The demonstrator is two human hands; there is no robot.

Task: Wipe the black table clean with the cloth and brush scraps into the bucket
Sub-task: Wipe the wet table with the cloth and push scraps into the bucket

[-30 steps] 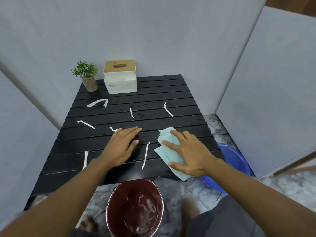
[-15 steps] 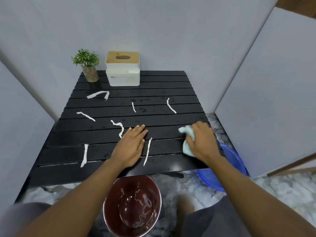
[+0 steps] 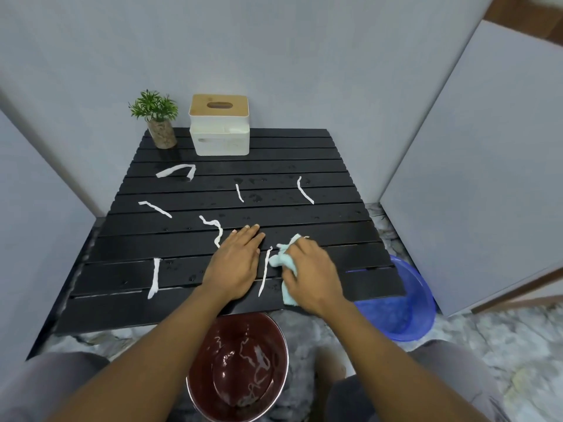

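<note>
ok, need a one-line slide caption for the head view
Right hand presses a light-blue cloth on the black slatted table, left hand flat beside it, white paper scraps scattered.

No text, label, brand, number or sign can be read anywhere in view. The white tissue box (image 3: 219, 132), standing well beyond the fingers at the far edge of the desk (image 3: 350, 257), carries only a faint, blurred patch on its front face, too smeared to tell as lettering.
</note>
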